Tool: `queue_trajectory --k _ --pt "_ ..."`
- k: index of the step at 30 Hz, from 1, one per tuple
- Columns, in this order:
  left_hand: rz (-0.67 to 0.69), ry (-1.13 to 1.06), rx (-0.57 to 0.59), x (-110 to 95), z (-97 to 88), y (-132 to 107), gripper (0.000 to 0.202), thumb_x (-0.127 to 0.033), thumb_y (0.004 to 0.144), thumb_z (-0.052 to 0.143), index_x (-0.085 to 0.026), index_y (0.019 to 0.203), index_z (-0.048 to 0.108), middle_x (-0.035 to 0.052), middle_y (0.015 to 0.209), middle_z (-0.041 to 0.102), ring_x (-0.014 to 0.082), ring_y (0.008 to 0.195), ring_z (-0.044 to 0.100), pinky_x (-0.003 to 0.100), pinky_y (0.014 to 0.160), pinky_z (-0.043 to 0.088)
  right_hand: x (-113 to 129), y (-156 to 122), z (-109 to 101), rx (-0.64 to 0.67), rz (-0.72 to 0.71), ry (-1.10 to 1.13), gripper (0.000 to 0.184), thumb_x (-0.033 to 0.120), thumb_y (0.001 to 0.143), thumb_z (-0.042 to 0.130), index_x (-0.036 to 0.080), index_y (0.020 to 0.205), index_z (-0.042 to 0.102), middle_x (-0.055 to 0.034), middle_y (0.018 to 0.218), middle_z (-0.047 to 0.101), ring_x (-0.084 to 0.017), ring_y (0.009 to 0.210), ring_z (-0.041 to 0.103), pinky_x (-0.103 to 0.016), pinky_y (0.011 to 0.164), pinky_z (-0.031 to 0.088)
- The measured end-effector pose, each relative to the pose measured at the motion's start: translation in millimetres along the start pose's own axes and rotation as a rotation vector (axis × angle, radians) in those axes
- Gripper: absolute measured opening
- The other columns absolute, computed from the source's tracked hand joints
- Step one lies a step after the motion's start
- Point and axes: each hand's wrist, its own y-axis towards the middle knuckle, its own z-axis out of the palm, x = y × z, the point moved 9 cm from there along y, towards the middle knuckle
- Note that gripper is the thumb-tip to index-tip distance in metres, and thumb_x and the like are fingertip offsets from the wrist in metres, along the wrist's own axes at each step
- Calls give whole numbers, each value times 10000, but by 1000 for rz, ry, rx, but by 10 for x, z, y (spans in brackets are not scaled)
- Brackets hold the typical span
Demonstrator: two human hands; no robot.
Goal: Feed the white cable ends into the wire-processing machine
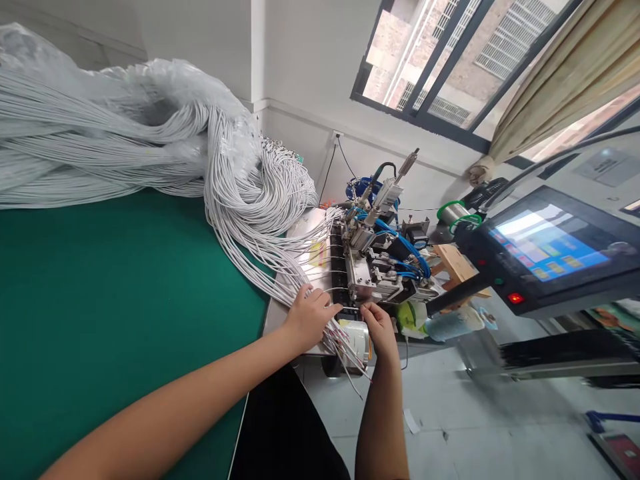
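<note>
A white cable (351, 308) is held at the near end of the machine (359, 270), long axis left to right, tip pointing right. It is pinched near its tip by the right hand (379, 328). The left hand (309, 320) is laid on the cable bundle (245, 223); its grip cannot be told. Far left, cables are partly wrapped in clear plastic (170, 79).

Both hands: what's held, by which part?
The right hand seems to pinch a white cable near its end; what the left hand holds is unclear.
</note>
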Motion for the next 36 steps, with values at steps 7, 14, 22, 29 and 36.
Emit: queue_trajectory --k 7,14,22,29,36 --pt "-11 -14 36 -4 3 9 478 -54 713 538 -265 1133 629 54 967 596 219 959 517 437 957 253 -290 19 58 -47 144 296 290 405 708 627 193 589 469 58 542 371 -100 513 292 -237 502 228" --pt "17 -12 25 -33 -29 15 467 -78 687 568 -228 1124 631 64 1001 606 236 984 511 448 962 255 -331 -28 95 -79 194 385 307 433 638 675 194 624 484 66 532 382 -94 487 306 -223 480 251" --pt "40 -1 -4 -44 -46 -13 310 -94 699 571 -184 983 658 76 1009 618 231 939 531 422 905 292 -233 -121 37 -126 130 227 376 529 724 630 180 654 508 37 563 452 -106 509 380 -223 480 314" --pt "11 -12 37 -25 -34 -16 346 -99 695 569 -175 1021 654 81 1026 619 231 937 556 417 894 292 -80 -198 -186 -248 31 18 390 533 768 624 169 650 546 30 573 469 -113 537 396 -222 495 320" --pt "-12 -11 82 -15 20 -25 406 -98 706 551 -157 1102 616 104 1107 629 232 971 574 412 889 299 86 -336 -380 -329 -10 68 363 510 779 639 160 694 594 18 576 501 -110 526 414 -226 488 328"
